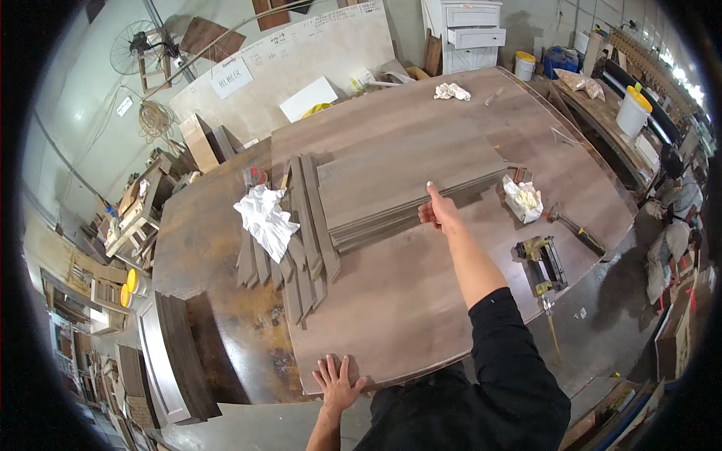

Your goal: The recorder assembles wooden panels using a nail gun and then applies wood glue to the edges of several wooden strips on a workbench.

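Observation:
My left hand (338,383) lies with fingers spread on the near edge of the brown tabletop board (398,319). Across the board, my right hand (439,212) is at the front edge of a stack of flat grey-brown wood panels (406,169). Its thumb points up and its fingers are loosely bent in front of the panel edges; whether they touch is unclear. Left of the stack lie several long wood strips (310,218) with angled ends. A crumpled white cloth or paper (267,219) rests over some of them.
Right of the stack are an open white box (524,200), a hammer (577,231) and a nail gun (543,264) with a hose. A crumpled white rag (452,92) lies at the far side. Cabinet door panels (167,361) stand at the left. A white drawer cabinet (472,37) is behind.

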`<move>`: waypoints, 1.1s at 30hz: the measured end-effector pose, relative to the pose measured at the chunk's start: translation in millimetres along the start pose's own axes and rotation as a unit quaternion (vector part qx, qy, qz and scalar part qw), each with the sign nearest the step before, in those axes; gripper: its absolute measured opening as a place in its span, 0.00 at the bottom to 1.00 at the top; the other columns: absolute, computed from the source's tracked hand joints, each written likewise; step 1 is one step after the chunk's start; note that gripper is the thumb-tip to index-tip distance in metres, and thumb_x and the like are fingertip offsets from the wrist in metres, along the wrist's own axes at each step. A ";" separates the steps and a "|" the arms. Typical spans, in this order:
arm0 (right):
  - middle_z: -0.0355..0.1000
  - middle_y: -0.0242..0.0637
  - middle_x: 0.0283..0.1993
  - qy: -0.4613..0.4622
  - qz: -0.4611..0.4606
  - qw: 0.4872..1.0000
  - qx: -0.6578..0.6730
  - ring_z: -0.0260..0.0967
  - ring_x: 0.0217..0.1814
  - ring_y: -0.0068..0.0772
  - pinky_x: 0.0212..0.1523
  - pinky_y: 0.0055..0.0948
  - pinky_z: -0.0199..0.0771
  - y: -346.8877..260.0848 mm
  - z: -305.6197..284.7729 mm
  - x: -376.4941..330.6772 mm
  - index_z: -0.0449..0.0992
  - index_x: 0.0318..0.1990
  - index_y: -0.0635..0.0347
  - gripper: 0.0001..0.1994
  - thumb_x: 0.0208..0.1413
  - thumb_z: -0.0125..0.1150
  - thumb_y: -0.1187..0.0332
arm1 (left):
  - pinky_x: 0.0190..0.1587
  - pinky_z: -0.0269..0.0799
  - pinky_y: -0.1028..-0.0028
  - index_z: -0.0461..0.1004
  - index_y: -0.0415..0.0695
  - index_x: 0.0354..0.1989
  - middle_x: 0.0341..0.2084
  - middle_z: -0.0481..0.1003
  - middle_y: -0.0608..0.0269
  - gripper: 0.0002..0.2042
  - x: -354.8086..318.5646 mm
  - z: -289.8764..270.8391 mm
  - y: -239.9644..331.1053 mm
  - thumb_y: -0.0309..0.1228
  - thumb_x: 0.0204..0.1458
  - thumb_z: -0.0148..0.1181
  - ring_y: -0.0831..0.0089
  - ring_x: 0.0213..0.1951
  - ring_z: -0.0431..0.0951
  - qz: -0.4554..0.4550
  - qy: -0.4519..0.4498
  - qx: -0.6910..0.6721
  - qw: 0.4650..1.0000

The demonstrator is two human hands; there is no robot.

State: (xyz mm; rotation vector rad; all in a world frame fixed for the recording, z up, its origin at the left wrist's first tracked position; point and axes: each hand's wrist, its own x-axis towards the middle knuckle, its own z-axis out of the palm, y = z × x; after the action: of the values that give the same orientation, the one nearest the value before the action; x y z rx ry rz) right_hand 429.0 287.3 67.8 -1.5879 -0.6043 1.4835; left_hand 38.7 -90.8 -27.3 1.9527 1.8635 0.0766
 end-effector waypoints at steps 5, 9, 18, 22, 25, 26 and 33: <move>0.78 0.28 0.27 -0.018 -0.025 0.999 -0.022 0.74 0.23 0.23 0.26 0.28 0.58 3.1 -8.3 1.0 0.78 0.30 0.55 0.28 0.64 0.47 0.40 | 0.65 0.24 0.29 0.52 0.51 0.73 0.72 0.37 0.32 0.45 5.2 -3.7 6.8 0.65 0.52 0.54 0.27 0.71 0.30 -0.017 -0.009 -0.001 1.000; 0.79 0.31 0.31 -0.054 -0.060 0.997 0.021 0.76 0.30 0.24 0.28 0.28 0.61 24.6 -10.6 -17.5 0.78 0.37 0.58 0.22 0.65 0.49 0.47 | 0.65 0.24 0.29 0.52 0.51 0.73 0.73 0.37 0.33 0.45 1.3 -1.3 5.2 0.65 0.52 0.53 0.28 0.71 0.30 -0.025 -0.005 -0.006 1.000; 0.74 0.35 0.49 0.075 -0.098 0.888 0.443 0.70 0.53 0.36 0.50 0.40 0.70 161.8 -94.9 -131.2 0.70 0.56 0.56 0.22 0.55 0.66 0.63 | 0.67 0.26 0.31 0.55 0.55 0.73 0.73 0.41 0.39 0.40 15.3 -0.3 -0.6 0.62 0.54 0.54 0.33 0.72 0.34 0.029 -0.007 -0.021 0.999; 0.72 0.33 0.52 0.009 -0.061 0.929 0.366 0.69 0.55 0.35 0.53 0.38 0.70 181.4 -104.0 -217.8 0.71 0.53 0.56 0.17 0.56 0.61 0.67 | 0.60 0.66 0.49 0.57 0.48 0.71 0.64 0.64 0.43 0.34 8.3 -12.5 -68.9 0.55 0.62 0.49 0.45 0.59 0.69 -0.005 -0.041 -0.398 0.916; 0.72 0.33 0.51 0.075 -0.177 0.964 0.183 0.71 0.52 0.35 0.49 0.38 0.72 236.9 -121.8 -254.3 0.71 0.52 0.57 0.15 0.58 0.57 0.66 | 0.53 0.72 0.61 0.56 0.39 0.71 0.60 0.70 0.49 0.37 18.0 -65.0 -25.7 0.60 0.66 0.32 0.58 0.51 0.75 -0.145 -0.011 -0.628 0.764; 0.72 0.33 0.51 0.074 -0.169 0.968 0.172 0.71 0.52 0.35 0.49 0.38 0.72 240.2 -120.4 -260.0 0.71 0.52 0.57 0.15 0.58 0.57 0.66 | 0.52 0.72 0.63 0.57 0.39 0.70 0.59 0.70 0.50 0.37 16.7 -80.1 -15.9 0.60 0.66 0.32 0.60 0.51 0.75 -0.157 -0.050 -0.646 0.745; 0.77 0.38 0.39 0.023 0.004 0.963 0.268 0.75 0.39 0.31 0.31 0.33 0.74 228.1 -70.9 -298.0 0.72 0.50 0.61 0.14 0.64 0.53 0.61 | 0.49 0.70 0.73 0.74 0.37 0.56 0.44 0.77 0.63 0.23 22.1 -87.8 -34.0 0.44 0.62 0.57 0.77 0.44 0.74 -0.194 -0.059 -0.510 0.836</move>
State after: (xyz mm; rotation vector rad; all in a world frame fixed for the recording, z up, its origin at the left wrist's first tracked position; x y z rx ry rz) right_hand 398.7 -92.1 36.0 -1.1949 -0.1429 1.4559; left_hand -20.5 -45.8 34.5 0.8128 1.5681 0.6582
